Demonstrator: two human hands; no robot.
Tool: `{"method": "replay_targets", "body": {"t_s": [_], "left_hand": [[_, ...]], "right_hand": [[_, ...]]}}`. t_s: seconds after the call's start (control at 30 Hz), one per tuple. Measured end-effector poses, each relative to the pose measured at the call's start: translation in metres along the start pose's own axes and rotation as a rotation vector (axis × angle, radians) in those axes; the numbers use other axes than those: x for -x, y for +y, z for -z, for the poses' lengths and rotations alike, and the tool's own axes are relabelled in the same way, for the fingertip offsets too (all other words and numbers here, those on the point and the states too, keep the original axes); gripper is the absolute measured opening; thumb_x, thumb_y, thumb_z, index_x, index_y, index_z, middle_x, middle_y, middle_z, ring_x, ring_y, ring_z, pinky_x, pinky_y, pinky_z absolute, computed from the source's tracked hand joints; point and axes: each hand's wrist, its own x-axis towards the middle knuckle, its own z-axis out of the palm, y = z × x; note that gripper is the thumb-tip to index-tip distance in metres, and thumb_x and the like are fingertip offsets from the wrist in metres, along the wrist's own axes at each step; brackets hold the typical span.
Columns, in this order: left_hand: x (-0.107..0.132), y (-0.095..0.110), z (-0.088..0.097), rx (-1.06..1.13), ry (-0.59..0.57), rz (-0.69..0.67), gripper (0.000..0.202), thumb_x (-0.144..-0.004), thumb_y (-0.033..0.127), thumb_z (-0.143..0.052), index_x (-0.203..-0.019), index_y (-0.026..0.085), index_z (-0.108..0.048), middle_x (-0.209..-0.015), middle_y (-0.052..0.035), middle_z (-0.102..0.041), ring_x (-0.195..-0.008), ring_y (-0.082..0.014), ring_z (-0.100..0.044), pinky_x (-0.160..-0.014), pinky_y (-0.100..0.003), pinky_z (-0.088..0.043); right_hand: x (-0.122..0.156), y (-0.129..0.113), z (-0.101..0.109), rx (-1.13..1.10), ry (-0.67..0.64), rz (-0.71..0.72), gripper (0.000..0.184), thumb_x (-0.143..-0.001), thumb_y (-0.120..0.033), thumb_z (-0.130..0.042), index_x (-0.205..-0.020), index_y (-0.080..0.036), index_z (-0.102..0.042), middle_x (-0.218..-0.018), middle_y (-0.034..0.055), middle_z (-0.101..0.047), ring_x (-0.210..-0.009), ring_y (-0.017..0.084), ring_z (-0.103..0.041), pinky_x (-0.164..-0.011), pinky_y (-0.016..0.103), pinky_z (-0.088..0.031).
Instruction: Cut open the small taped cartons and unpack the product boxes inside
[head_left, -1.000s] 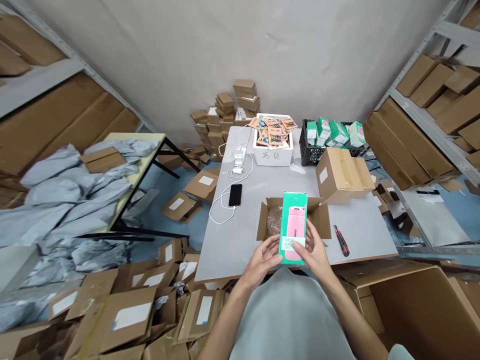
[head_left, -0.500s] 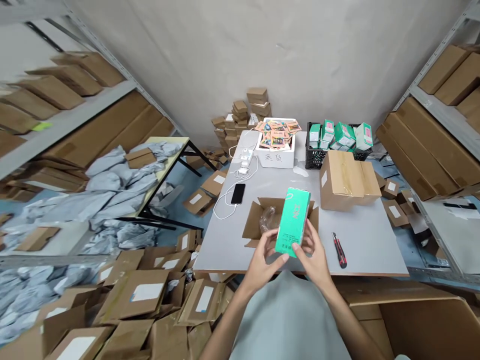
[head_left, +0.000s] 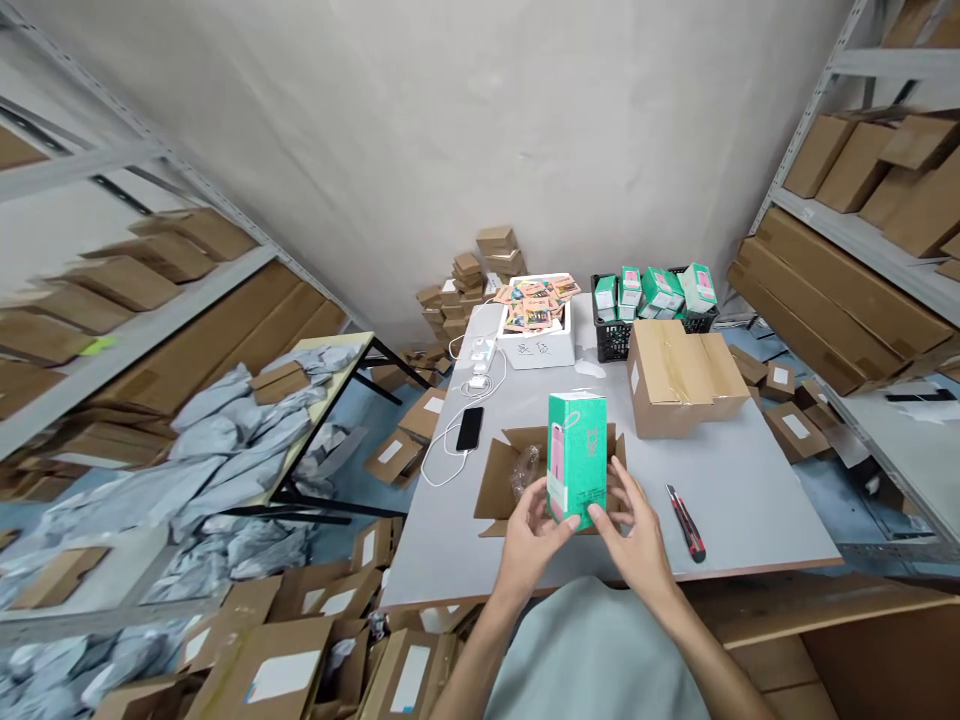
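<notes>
A green product box (head_left: 586,455) with a pink picture on its left face stands upright between my hands. My left hand (head_left: 531,530) grips its lower left side, thumb on the front. On the lower right side, my right hand (head_left: 631,525) closes round it in the same way. Just behind it on the table lies an open cardboard box (head_left: 495,480) with clear plastic wrap (head_left: 526,470) inside; the green box hides part of it. To the right of my right hand rests a red and black box cutter (head_left: 685,525).
A black crate (head_left: 613,343) of green boxes and a white foam box (head_left: 536,350) of orange packets stand at the table's back. Closed cartons (head_left: 664,390) sit at right. A phone (head_left: 470,429) on a white cable lies left. Opened cartons (head_left: 274,650) crowd the floor at left.
The green box has turned in my hands, so its pink-pictured left face now shows. My view has tilted up slightly, and both hands keep hold of the box.
</notes>
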Motion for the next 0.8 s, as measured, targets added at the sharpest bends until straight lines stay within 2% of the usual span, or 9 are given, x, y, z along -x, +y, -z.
{"method": "replay_targets", "body": {"t_s": [0.1, 0.2, 0.33, 0.47, 0.53, 0.63, 0.7, 0.8], "left_hand": [[0.002, -0.006, -0.013, -0.036, 0.034, -0.123, 0.076, -0.072, 0.048, -0.102, -0.134, 0.025, -0.065, -0.141, -0.0145, -0.072, -0.129, -0.0341, -0.073, -0.106, -0.045, -0.064], [0.004, -0.004, -0.011, -0.062, -0.075, -0.192, 0.071, -0.078, 0.049, -0.099, -0.136, 0.027, -0.065, -0.146, -0.0147, -0.069, -0.141, -0.0357, -0.066, -0.109, -0.045, -0.062], [-0.002, 0.010, 0.004, 0.040, -0.274, -0.086, 0.063, -0.085, 0.055, -0.094, -0.134, 0.025, -0.070, -0.147, -0.0170, -0.070, -0.141, -0.0396, -0.066, -0.112, -0.049, -0.060], [-0.009, 0.019, 0.010, 0.139, -0.315, -0.023, 0.074, -0.081, 0.053, -0.099, -0.142, 0.024, -0.070, -0.148, -0.0179, -0.072, -0.140, -0.0392, -0.068, -0.120, -0.052, -0.055], [-0.012, 0.019, 0.009, 0.159, -0.292, -0.044, 0.084, -0.077, 0.053, -0.101, -0.149, 0.024, -0.067, -0.151, -0.0187, -0.070, -0.140, -0.0398, -0.068, -0.119, -0.052, -0.057], [-0.014, 0.016, 0.006, 0.114, -0.170, -0.073, 0.090, -0.074, 0.052, -0.103, -0.150, 0.021, -0.066, -0.151, -0.0200, -0.070, -0.139, -0.0408, -0.068, -0.112, -0.051, -0.062], [-0.014, 0.015, 0.001, 0.058, -0.054, -0.118, 0.089, -0.072, 0.051, -0.104, -0.147, 0.021, -0.067, -0.147, -0.0190, -0.072, -0.137, -0.0402, -0.070, -0.109, -0.049, -0.064], [-0.010, 0.015, -0.008, -0.039, 0.100, -0.251, 0.079, -0.075, 0.049, -0.100, -0.143, 0.024, -0.067, -0.148, -0.0157, -0.069, -0.139, -0.0380, -0.069, -0.109, -0.046, -0.063]], "right_hand": [[-0.002, -0.009, -0.005, 0.061, 0.047, 0.023, 0.088, -0.093, -0.053, -0.087, -0.170, -0.028, -0.053, -0.165, 0.0172, -0.062, -0.136, 0.033, -0.073, -0.092, 0.039, -0.072], [-0.006, -0.014, -0.006, -0.058, 0.100, 0.002, 0.093, -0.090, -0.054, -0.090, -0.170, -0.025, -0.053, -0.163, 0.0185, -0.064, -0.134, 0.035, -0.075, -0.094, 0.041, -0.072], [-0.010, -0.017, -0.003, -0.299, 0.010, 0.048, 0.087, -0.091, -0.054, -0.090, -0.166, -0.026, -0.055, -0.154, 0.0172, -0.072, -0.133, 0.033, -0.077, -0.103, 0.044, -0.070], [-0.012, -0.019, -0.002, -0.337, -0.035, 0.080, 0.085, -0.092, -0.053, -0.091, -0.165, -0.029, -0.055, -0.154, 0.0165, -0.072, -0.132, 0.033, -0.078, -0.102, 0.044, -0.071], [-0.014, -0.022, -0.002, -0.284, -0.042, 0.081, 0.087, -0.092, -0.055, -0.091, -0.167, -0.029, -0.055, -0.156, 0.0169, -0.071, -0.135, 0.035, -0.076, -0.101, 0.046, -0.072], [-0.015, -0.030, -0.003, -0.098, 0.076, 0.082, 0.086, -0.091, -0.058, -0.089, -0.166, -0.028, -0.059, -0.165, 0.0185, -0.063, -0.140, 0.038, -0.072, -0.090, 0.044, -0.075], [-0.013, -0.037, -0.006, 0.000, 0.140, 0.091, 0.085, -0.091, -0.057, -0.089, -0.165, -0.029, -0.060, -0.171, 0.0186, -0.055, -0.142, 0.038, -0.070, -0.081, 0.040, -0.076], [-0.011, -0.043, -0.015, 0.035, 0.106, 0.104, 0.089, -0.088, -0.052, -0.091, -0.168, -0.033, -0.058, -0.171, 0.0154, -0.055, -0.142, 0.036, -0.069, -0.083, 0.038, -0.077]]}}
